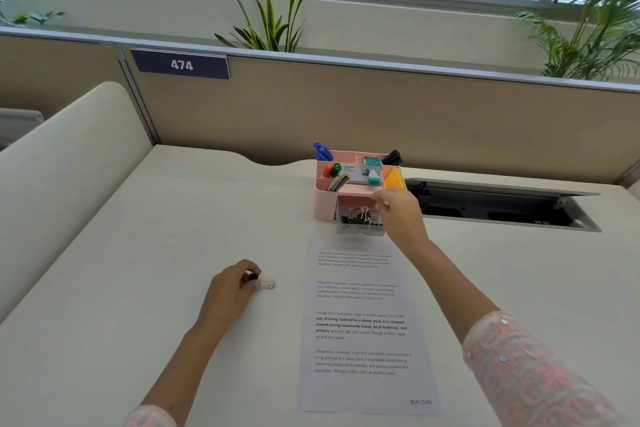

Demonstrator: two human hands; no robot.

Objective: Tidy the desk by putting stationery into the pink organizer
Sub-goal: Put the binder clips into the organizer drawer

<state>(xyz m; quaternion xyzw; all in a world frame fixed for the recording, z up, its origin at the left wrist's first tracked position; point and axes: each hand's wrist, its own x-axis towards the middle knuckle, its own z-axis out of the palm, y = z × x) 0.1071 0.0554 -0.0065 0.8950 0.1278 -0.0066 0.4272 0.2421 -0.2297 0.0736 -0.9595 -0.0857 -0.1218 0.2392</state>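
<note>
The pink organizer stands at the back of the desk, with blue pens, red and green markers, pencils, a card box, a stamp, black markers and orange notes in its top compartments. Its clear drawer is pulled out and holds several black binder clips. My right hand hovers at the drawer's right side, fingers loosely curled over the clips; whether it holds anything I cannot tell. My left hand pinches a black binder clip on the desk, its wire handles pointing right.
A printed sheet of paper lies in front of the organizer, between my arms. An open cable tray is recessed in the desk to the right. A beige partition with a "474" label runs along the back, plants behind it.
</note>
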